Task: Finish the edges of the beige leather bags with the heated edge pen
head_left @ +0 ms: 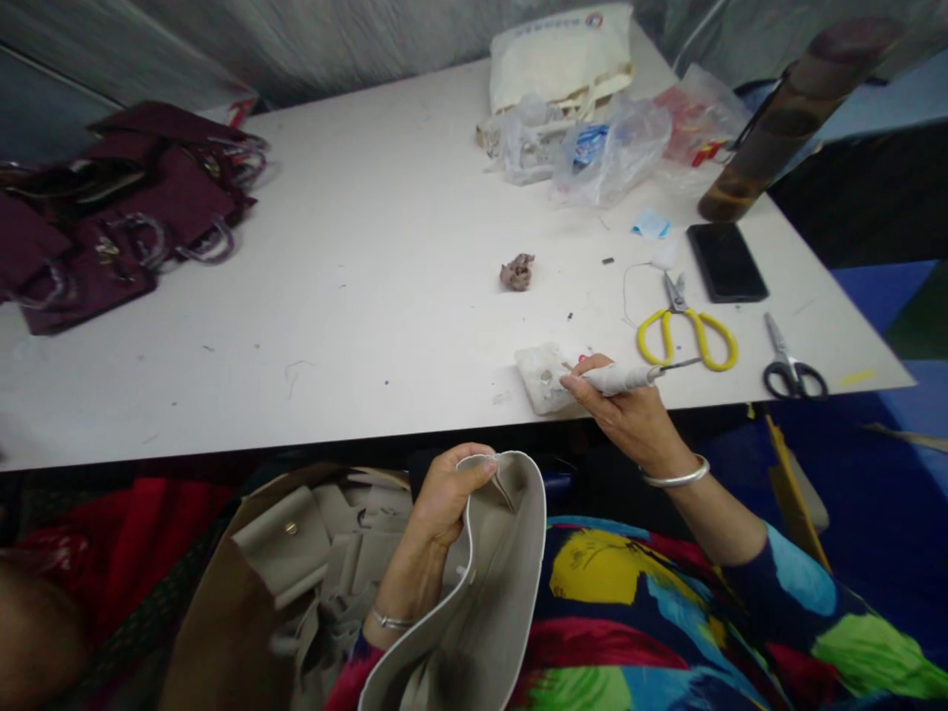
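My left hand [447,499] pinches the upper rim of a light grey bag [511,583], thumb on the inside. The bag's mouth gapes toward me below the table edge. Over the table's front edge, my right hand [626,415] is closed round a thick, white-wrapped pen-like tool [616,379]. A thin dark metal rod sticks out of its right end; the other end is hidden by my fingers. Just left of those fingers lies a whitish, stained block or pad [544,377]. Whether the tool touches it I cannot tell.
Yellow-handled scissors [685,331], black-handled scissors [792,370], a phone [727,262] and a tall dark bottle [800,118] stand or lie at the right. A brown crumpled lump [516,272] is mid-table. Maroon bags [125,217] sit left. A box [211,602] below holds grey pieces.
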Demonstrator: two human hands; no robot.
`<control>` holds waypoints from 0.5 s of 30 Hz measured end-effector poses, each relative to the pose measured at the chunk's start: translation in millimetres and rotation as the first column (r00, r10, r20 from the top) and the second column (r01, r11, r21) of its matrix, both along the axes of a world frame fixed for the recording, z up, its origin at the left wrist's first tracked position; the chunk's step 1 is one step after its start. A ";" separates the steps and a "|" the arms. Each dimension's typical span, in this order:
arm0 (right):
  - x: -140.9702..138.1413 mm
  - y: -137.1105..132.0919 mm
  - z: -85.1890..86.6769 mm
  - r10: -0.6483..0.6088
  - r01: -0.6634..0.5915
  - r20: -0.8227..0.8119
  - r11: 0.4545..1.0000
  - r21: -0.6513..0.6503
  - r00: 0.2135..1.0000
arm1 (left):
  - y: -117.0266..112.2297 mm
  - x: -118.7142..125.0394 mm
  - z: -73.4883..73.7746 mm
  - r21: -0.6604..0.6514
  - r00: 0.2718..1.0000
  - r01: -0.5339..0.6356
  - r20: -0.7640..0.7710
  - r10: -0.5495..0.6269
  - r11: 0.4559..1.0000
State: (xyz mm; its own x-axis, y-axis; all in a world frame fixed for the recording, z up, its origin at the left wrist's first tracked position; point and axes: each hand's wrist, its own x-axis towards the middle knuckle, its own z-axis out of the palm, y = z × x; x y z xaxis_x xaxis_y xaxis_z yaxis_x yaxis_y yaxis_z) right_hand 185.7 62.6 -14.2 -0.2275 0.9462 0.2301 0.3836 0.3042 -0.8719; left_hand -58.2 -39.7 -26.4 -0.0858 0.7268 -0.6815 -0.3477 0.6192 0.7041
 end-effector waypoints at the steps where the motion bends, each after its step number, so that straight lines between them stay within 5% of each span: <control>1: 1.0 -2.1 1.0 0.004 -0.004 -0.011 1.000 0.012 1.000 | -0.3 0.0 0.5 0.003 1.000 0.002 0.005 -0.002 1.000; 6: 0.4 -25.4 4.1 -0.115 0.114 -0.194 0.993 -0.016 0.974 | -0.4 0.7 1.0 0.003 1.000 0.025 0.002 -0.025 1.000; 11: -20.8 -45.3 3.7 0.193 -0.297 -0.375 0.923 -0.245 0.907 | -0.2 1.3 1.6 -0.005 0.998 0.056 -0.003 -0.056 0.998; 15: -33.2 -47.5 0.4 0.254 -0.378 -0.395 0.883 -0.278 0.883 | -2.5 -0.8 5.0 -0.007 0.998 0.066 0.019 -0.065 0.998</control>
